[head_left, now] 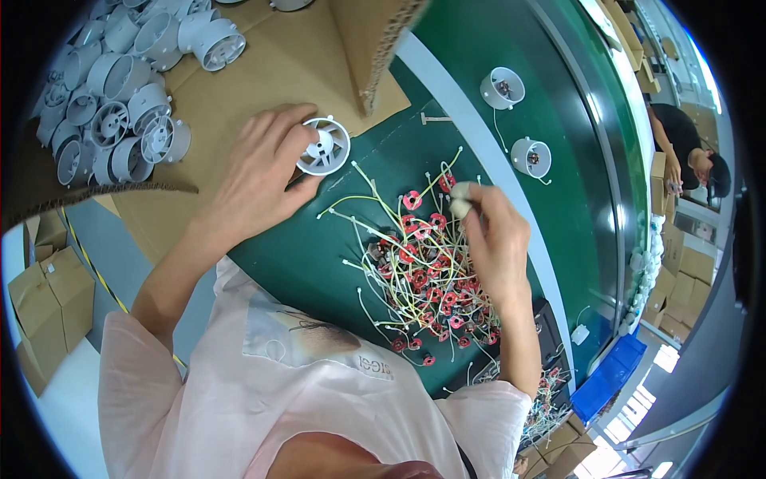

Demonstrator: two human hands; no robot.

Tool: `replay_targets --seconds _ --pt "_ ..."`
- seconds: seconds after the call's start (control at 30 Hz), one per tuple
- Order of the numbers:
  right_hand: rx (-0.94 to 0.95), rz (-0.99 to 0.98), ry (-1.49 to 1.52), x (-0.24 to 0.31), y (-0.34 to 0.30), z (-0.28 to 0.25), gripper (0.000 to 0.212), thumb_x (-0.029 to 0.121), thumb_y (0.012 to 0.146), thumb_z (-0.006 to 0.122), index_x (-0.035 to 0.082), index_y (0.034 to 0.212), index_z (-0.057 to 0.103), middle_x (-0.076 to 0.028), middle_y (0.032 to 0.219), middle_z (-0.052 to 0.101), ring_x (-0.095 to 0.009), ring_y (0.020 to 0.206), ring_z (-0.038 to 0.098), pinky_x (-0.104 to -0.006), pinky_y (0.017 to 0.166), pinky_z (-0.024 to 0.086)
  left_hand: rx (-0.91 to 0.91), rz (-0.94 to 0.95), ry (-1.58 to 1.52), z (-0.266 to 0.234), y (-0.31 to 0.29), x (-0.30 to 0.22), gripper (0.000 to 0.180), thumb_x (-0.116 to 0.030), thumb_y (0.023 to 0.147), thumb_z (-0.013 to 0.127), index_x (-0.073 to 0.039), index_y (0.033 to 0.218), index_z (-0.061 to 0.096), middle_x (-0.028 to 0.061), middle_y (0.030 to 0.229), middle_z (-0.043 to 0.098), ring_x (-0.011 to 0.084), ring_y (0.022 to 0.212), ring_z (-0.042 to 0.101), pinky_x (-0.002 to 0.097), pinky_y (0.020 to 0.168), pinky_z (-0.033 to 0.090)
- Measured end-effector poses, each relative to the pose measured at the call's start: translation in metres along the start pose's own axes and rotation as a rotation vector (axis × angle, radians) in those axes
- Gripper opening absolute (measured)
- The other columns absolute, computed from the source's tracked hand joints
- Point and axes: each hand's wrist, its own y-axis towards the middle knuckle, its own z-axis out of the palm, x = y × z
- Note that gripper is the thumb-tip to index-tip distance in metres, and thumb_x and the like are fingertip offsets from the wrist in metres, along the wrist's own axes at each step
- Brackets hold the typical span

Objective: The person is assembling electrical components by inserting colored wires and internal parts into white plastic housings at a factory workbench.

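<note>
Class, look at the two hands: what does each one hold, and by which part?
Left hand grips a white fan housing by its outer rim. Right hand pinches a small pale part at its fingertips; where exactly cannot be told.

White fan housing (pixel 323 147); red coils (pixel 427 275) with yellow-green wires; green mat (pixel 335 247); brown cardboard (pixel 263 64)

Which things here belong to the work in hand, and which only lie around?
In use:
- white fan housing, held by left hand
- pile of red coils with wires, under right hand

Lying about:
- spare housings in cardboard box
- two housings on the belt
- cartons
</note>
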Motion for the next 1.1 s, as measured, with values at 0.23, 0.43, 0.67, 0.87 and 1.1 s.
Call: replay_targets --seconds 0.23,0.43,0.67,0.87,1.1 --pt "0.088 -0.36 -0.344 0.023 0.008 0.034 0.027 0.002 0.074 0.062 0.004 0.101 0.058 -0.012 0.091 0.059 -0.028 0.078 0.059 -0.0354 0.066 0.049 -0.02 -0.016 -0.196 0.004 -0.012 -0.007 0.047 -0.005 0.067 0.067 -0.007 0.11 0.046 0.0128 0.111 0.054 0.0322 0.102 0.052 0.0412 0.086 0.041" --pt "0.329 -0.242 -0.561 0.029 0.032 0.036 0.033 -0.002 0.073 0.059 0.003 0.105 0.055 -0.014 0.092 0.056 -0.03 0.076 0.058 -0.0366 0.068 0.05 0.05 -0.177 -0.373 -0.005 -0.011 -0.013 0.054 -0.002 0.067 0.066 -0.008 0.116 0.045 0.0125 0.114 0.052 0.0332 0.103 0.051 0.0402 0.088 0.042" --pt "-0.001 0.008 0.295 0.045 0.013 -0.016 0.025 -0.004 0.082 0.054 0.001 0.106 0.054 -0.011 0.099 0.06 -0.02 0.083 0.064 -0.0272 0.065 0.051 0.114 -0.289 -0.715 -0.011 -0.012 -0.01 0.051 -0.002 0.073 0.061 -0.008 0.12 0.043 0.0106 0.121 0.048 0.0269 0.104 0.053 0.035 0.085 0.044" --pt "-0.129 0.016 0.524 0.03 0.003 -0.026 0.027 0.003 0.086 0.055 -0.001 0.112 0.052 -0.012 0.104 0.06 -0.019 0.086 0.063 -0.025 0.062 0.051 0.274 -0.571 -1.803 -0.013 -0.002 0.004 0.058 -0.002 0.07 0.063 -0.007 0.124 0.042 0.0135 0.118 0.05 0.0206 0.108 0.05 0.0333 0.089 0.042" --pt "-0.303 0.015 0.867 0.031 0.008 -0.026 0.034 0.009 0.086 0.058 -0.002 0.116 0.049 -0.017 0.103 0.059 -0.022 0.081 0.064 -0.0279 0.06 0.051 0.454 -0.635 -1.857 -0.014 0.0 0.003 0.067 -0.003 0.067 0.067 -0.006 0.128 0.039 0.0125 0.117 0.051 0.0169 0.109 0.05 0.0307 0.094 0.041"
